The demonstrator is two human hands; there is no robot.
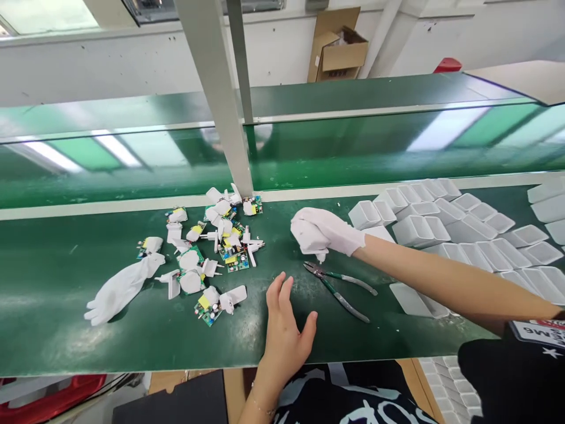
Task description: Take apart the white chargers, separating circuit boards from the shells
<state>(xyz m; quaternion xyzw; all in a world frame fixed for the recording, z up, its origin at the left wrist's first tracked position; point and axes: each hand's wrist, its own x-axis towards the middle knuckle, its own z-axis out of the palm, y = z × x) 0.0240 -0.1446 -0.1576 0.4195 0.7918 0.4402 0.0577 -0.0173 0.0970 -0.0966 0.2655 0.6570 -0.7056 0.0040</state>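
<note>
My right hand [332, 228], in a white glove, is closed around a white plastic plug adapter [310, 242] above the green bench; the fingers hide much of it. Bare and empty, my left hand [288, 331] hovers near the front edge with its fingers apart. Between and to the right of my hands lie cutting pliers [325, 275] with green and grey handles, jaws pointing to the left. Left of my hands is a loose heap of circuit boards [238, 262] with white plug parts and yellow components attached. A second white glove [123, 288] rests flat farther left.
Many white plastic housings [470, 228] stand in rows on the right of the bench [53, 259]. A beige post [216, 76] rises at the bench's back rail. Behind it, an opened cardboard box [344, 59] sits by the wall. More white housings [454, 383] lie below the front edge.
</note>
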